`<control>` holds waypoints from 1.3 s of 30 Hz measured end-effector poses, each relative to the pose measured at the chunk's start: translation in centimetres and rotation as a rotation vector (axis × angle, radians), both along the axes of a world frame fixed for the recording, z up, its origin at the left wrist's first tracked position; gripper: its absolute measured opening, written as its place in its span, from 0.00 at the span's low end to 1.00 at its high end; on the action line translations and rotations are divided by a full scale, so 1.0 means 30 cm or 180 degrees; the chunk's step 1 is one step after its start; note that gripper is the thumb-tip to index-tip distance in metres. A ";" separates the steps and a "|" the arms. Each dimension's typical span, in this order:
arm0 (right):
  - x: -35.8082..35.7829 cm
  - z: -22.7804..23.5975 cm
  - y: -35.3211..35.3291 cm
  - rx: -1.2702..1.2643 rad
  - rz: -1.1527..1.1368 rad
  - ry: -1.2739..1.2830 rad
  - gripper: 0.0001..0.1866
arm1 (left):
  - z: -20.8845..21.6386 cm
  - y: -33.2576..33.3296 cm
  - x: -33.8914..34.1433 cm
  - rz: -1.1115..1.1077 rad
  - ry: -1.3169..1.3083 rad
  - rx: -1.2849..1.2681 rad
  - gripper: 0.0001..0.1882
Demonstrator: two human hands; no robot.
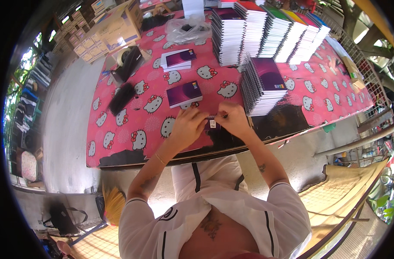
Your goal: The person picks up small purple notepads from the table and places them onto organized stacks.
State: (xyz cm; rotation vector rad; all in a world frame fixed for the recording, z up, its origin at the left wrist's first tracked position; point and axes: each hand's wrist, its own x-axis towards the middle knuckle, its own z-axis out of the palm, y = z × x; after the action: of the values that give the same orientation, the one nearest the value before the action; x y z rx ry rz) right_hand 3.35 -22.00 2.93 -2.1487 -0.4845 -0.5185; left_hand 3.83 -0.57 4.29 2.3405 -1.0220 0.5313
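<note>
Close to the table's front edge, my left hand [189, 126] and my right hand [232, 121] are nearly touching, fingers pinched. Between them runs a thin dark strip [211, 117], mostly covered by the fingers; its kind is unclear. A small white piece with dark marks [213, 124] shows just below it. Just beyond my left hand lies a thick block of pages with a purple cover [184, 93]. To the right of my right hand stands a stack of purple spiral notebooks [268, 74], their black coils facing left.
Tall stacks of spiral notebooks [253, 30] in several colours fill the back right. A purple cover on white sheets [181, 58], a plastic bag [188, 31], a tape dispenser [127, 62] and a black bristly bundle [122, 98] lie farther left. A cardboard box [115, 26] stands behind.
</note>
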 end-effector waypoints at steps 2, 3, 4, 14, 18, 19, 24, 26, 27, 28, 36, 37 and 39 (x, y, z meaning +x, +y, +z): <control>-0.025 0.009 0.016 0.0116 -0.0258 0.0183 0.11 | 0.024 -0.005 -0.024 0.0040 -0.0014 0.0243 0.10; -0.039 0.040 0.022 0.0501 -0.0304 0.0001 0.13 | 0.046 -0.009 -0.019 0.0151 0.0214 -0.0152 0.10; -0.062 0.075 0.023 0.0885 -0.0348 -0.0184 0.15 | 0.074 -0.013 -0.016 0.0257 0.0446 -0.0546 0.09; -0.120 0.421 -0.278 0.2584 -0.0027 0.0244 0.32 | 0.507 -0.427 0.282 -0.1170 0.0671 -0.1179 0.17; 0.011 0.381 -0.502 0.0593 -0.1216 -0.0113 0.25 | 0.381 -0.639 0.457 -0.1061 0.0176 -0.0805 0.15; 0.030 0.337 -0.504 0.0649 -0.1302 0.0024 0.25 | 0.314 -0.654 0.489 -0.0858 -0.0101 -0.0412 0.16; 0.040 0.252 -0.523 0.1181 -0.1337 0.0502 0.24 | 0.252 -0.666 0.508 -0.0855 0.0533 -0.0677 0.18; 0.031 0.263 -0.517 0.0983 -0.1418 0.0330 0.24 | 0.252 -0.630 0.504 -0.0777 0.0642 -0.1379 0.20; 0.011 0.268 -0.533 0.0888 -0.1519 0.0258 0.24 | 0.272 -0.597 0.468 -0.0673 0.0533 -0.1705 0.20; -0.002 0.271 -0.539 0.0877 -0.1516 0.0255 0.24 | 0.279 -0.531 0.444 -0.0591 0.0621 -0.1829 0.19; -0.045 0.380 -0.394 0.0000 -0.1803 -0.1268 0.18 | -0.024 0.135 0.326 0.0114 0.0172 0.0273 0.14; -0.067 0.407 -0.334 -0.0001 -0.1754 -0.1767 0.17 | -0.064 0.156 0.321 0.0181 -0.0014 0.0257 0.15; -0.100 0.387 -0.204 0.0350 -0.0917 -0.1490 0.17 | -0.135 0.167 0.312 0.0281 -0.0386 0.0247 0.15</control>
State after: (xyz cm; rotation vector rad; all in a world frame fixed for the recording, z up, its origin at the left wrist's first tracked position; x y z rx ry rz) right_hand 0.35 -28.12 14.55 -1.9968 -0.3855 -1.1966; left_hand 13.18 4.45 0.24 2.4563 -1.0135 0.6862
